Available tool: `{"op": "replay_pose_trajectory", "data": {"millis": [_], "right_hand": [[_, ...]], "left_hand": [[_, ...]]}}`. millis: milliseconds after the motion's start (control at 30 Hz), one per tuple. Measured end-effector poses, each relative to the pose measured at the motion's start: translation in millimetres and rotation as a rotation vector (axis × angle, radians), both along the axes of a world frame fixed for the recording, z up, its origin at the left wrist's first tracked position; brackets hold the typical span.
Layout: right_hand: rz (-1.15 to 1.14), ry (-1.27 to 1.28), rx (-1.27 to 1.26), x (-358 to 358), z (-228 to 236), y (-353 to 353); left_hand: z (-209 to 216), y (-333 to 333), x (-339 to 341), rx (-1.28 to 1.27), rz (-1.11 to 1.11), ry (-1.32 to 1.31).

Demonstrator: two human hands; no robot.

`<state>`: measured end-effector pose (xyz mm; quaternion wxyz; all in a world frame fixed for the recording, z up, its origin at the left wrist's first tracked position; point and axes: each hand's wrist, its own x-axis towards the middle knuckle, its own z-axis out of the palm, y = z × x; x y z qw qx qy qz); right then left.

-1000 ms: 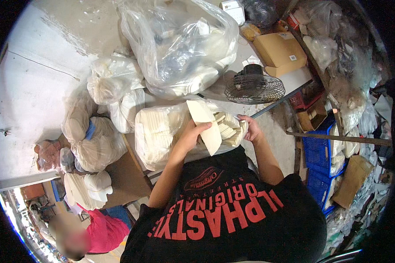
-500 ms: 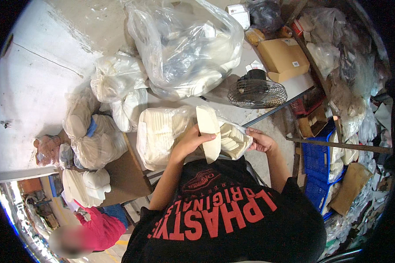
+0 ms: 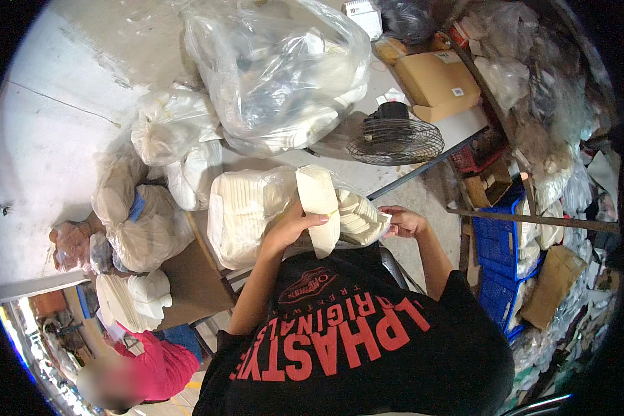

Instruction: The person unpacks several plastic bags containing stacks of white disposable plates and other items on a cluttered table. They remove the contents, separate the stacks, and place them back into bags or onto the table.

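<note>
My left hand (image 3: 290, 227) is closed around a bundle of cream, insole-shaped pieces (image 3: 317, 197), its thumb lying across the front. Just right of it, a clear plastic bag (image 3: 385, 231) holds a row of more such cream pieces (image 3: 359, 218). The fingers of my right hand (image 3: 405, 222) pinch this bag's right edge. To the left of my left hand, a packed clear bag of stacked cream pieces (image 3: 243, 216) rests at the table's near edge. The lower ends of the bagged pieces are partly hidden by my left hand and shirt.
A big clear bag (image 3: 277, 90) and a black fan (image 3: 395, 139) stand on the table, near a cardboard box (image 3: 438, 84). Further bags (image 3: 152, 225) lie left. Blue crates (image 3: 496, 243) stand right behind a metal bar (image 3: 534, 220). A person in a pink top (image 3: 163, 367) sits lower left.
The view has shifted slightly, so most things appear a little further left. My left hand still grips the bundle, and my right hand still pinches the bag's edge.
</note>
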<state>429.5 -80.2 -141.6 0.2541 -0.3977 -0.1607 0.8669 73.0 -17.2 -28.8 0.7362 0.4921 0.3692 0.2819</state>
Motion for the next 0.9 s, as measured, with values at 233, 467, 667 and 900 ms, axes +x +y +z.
{"op": "replay_pose_trajectory", "data": {"millis": [233, 467, 667, 900], "right_hand": [[-0.037, -0.394, 0.571, -51.0, -51.4, 20.8], [-0.049, -1.029, 0.806, -63.4, -2.1, -21.1], [0.112, -1.176, 1.020, -82.0, 70.8, -32.3], [-0.142, -1.192, 1.063, -140.8, 121.0, 0.1]], "left_hand": [[14.2, -0.8, 5.2, -0.066, -0.031, 0.074], [6.2, 2.6, 4.7, -0.093, -0.029, -0.027], [0.1, 5.6, 9.9, -0.138, -0.077, 0.079], [-14.8, 14.4, -13.0, -0.449, 0.308, -0.274]]}}
